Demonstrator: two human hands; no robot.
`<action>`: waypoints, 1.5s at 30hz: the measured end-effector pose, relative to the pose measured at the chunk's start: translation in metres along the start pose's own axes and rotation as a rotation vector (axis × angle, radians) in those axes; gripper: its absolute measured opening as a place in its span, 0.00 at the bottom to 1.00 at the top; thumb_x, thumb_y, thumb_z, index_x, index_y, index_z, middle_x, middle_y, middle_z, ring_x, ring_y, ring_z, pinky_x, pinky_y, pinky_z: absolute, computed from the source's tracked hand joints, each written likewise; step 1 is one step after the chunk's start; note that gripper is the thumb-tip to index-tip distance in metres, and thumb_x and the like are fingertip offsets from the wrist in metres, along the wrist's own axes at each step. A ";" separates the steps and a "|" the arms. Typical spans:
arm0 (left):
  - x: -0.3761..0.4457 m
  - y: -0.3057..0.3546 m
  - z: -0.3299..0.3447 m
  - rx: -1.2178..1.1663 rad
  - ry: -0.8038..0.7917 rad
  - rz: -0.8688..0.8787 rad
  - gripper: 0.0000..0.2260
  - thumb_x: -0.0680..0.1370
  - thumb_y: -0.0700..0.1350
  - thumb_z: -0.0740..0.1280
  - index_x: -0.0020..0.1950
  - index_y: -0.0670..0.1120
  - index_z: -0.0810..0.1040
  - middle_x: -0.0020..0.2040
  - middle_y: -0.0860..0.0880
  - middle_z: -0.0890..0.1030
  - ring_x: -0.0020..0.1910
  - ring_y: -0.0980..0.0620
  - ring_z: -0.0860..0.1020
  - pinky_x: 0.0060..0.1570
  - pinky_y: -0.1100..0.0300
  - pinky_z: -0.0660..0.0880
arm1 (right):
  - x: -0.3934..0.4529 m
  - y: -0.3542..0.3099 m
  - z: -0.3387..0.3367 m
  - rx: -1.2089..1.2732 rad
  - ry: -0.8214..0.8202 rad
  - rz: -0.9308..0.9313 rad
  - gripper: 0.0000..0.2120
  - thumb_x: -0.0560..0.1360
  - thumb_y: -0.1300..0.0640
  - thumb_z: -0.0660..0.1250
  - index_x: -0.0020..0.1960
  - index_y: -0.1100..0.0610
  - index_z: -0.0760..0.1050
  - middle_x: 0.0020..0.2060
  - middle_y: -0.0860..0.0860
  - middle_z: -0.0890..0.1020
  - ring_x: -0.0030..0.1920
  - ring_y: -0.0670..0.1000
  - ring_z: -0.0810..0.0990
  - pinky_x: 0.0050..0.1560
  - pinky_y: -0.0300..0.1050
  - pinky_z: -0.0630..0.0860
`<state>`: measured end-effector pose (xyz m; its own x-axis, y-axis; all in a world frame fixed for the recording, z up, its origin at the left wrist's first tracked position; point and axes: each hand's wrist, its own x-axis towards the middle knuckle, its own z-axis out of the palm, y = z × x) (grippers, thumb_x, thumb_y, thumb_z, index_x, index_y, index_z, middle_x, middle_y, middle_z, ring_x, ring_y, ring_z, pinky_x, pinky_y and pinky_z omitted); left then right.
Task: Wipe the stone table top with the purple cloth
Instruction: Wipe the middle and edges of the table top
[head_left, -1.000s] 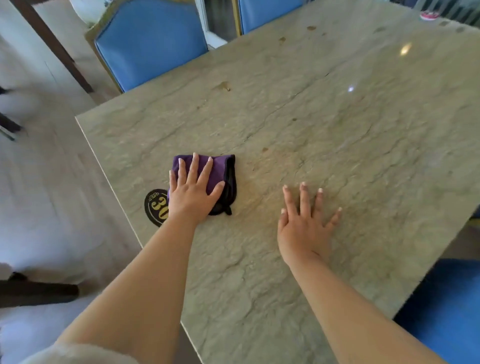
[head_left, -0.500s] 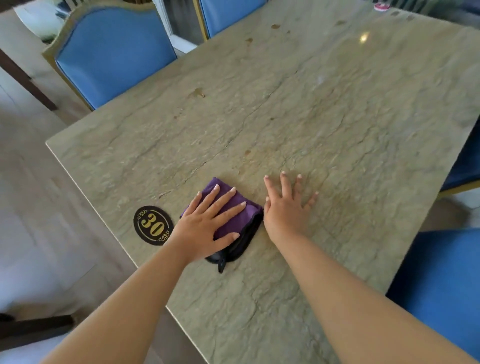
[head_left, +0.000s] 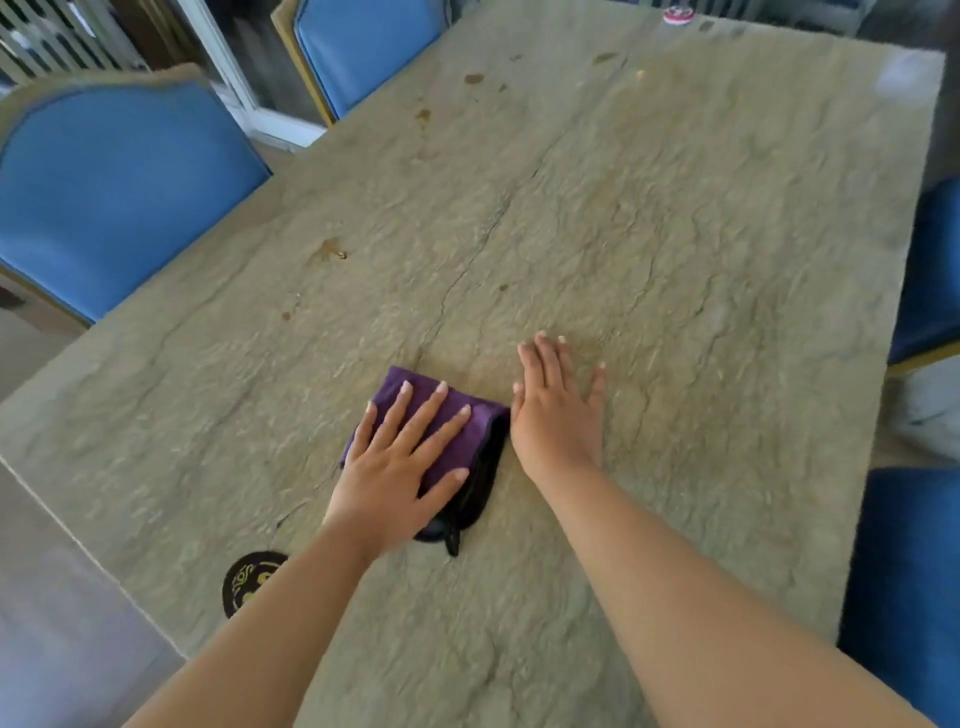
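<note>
The purple cloth (head_left: 480, 423), folded with a black underside showing at its near edge, lies on the grey-green stone table top (head_left: 675, 260) near the front middle. My left hand (head_left: 395, 478) presses flat on the cloth with its fingers spread over it. My right hand (head_left: 556, 415) rests flat on the bare stone just right of the cloth, fingers apart, its edge almost touching the cloth. Brown stains (head_left: 330, 249) mark the stone further back on the left.
A black round disc with gold figures (head_left: 244, 577) sits near the table's left edge, partly under my left forearm. Blue padded chairs stand at the back left (head_left: 119, 192), the back (head_left: 363, 47) and the right side (head_left: 930, 270). A small red-and-white object (head_left: 678, 15) lies at the far edge.
My left hand has slid the cloth rightward, away from the number disc, until it lies beside my right hand. The view has shifted so more of the far table shows.
</note>
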<state>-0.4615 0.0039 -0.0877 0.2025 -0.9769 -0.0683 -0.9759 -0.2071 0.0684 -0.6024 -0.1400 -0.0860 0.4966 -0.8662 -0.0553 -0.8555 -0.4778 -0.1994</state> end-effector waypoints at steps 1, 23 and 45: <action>0.002 -0.011 0.000 0.003 -0.012 0.093 0.28 0.78 0.69 0.44 0.76 0.66 0.45 0.79 0.59 0.45 0.78 0.50 0.41 0.76 0.45 0.43 | 0.005 -0.001 0.000 -0.017 0.007 0.008 0.27 0.80 0.51 0.37 0.78 0.51 0.43 0.78 0.47 0.44 0.77 0.50 0.40 0.73 0.65 0.41; 0.250 0.034 -0.009 -0.067 -0.012 0.058 0.29 0.76 0.66 0.39 0.77 0.61 0.41 0.80 0.53 0.40 0.77 0.41 0.38 0.71 0.39 0.33 | 0.042 -0.001 0.007 -0.092 0.088 0.475 0.27 0.79 0.47 0.32 0.77 0.51 0.35 0.77 0.54 0.39 0.77 0.58 0.36 0.75 0.61 0.38; 0.046 -0.049 -0.006 -0.039 -0.016 0.248 0.29 0.78 0.67 0.46 0.78 0.62 0.47 0.80 0.55 0.47 0.79 0.50 0.45 0.76 0.45 0.47 | 0.041 -0.029 -0.001 0.090 0.102 0.225 0.23 0.80 0.56 0.52 0.75 0.55 0.59 0.77 0.54 0.58 0.77 0.58 0.49 0.75 0.61 0.47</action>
<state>-0.4037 -0.0313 -0.0885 -0.0442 -0.9972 -0.0606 -0.9917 0.0365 0.1230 -0.5571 -0.1615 -0.0812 0.2744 -0.9616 -0.0103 -0.9241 -0.2607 -0.2793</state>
